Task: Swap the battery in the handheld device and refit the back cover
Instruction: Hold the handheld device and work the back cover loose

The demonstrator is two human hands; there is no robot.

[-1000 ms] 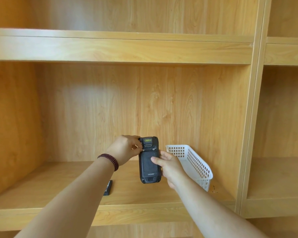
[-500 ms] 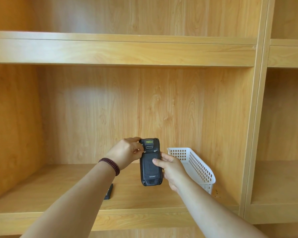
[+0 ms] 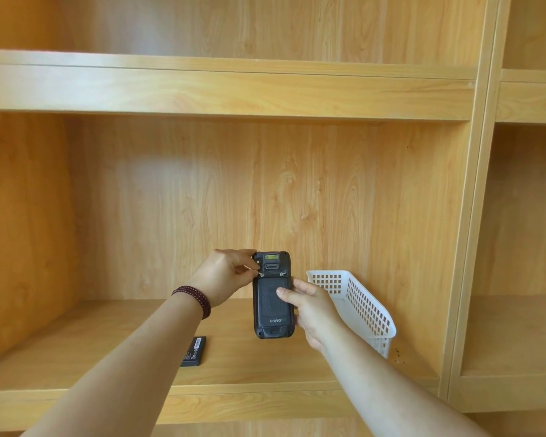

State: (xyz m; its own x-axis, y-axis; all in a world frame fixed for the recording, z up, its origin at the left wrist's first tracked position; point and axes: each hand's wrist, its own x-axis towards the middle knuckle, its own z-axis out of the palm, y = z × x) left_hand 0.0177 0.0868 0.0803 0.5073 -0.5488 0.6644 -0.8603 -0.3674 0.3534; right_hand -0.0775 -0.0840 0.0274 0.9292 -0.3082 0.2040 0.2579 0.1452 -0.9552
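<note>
A black handheld device [image 3: 272,294] is held upright in the air above the shelf, its back facing me with the back cover [image 3: 270,302] on it. My right hand [image 3: 309,310] grips its right side, thumb pressed on the cover. My left hand [image 3: 226,274] pinches at the small left screw or latch just above the cover's top edge. A loose black battery [image 3: 194,351] lies flat on the shelf below my left forearm.
A white perforated plastic basket [image 3: 360,307] leans tilted against the shelf's back wall, right of the device. The wooden shelf board [image 3: 265,357] has another shelf above and an upright divider [image 3: 467,247] at the right.
The hands and the device have stayed nearly in place. My left fingers have shifted slightly at the left fastener above the cover.
</note>
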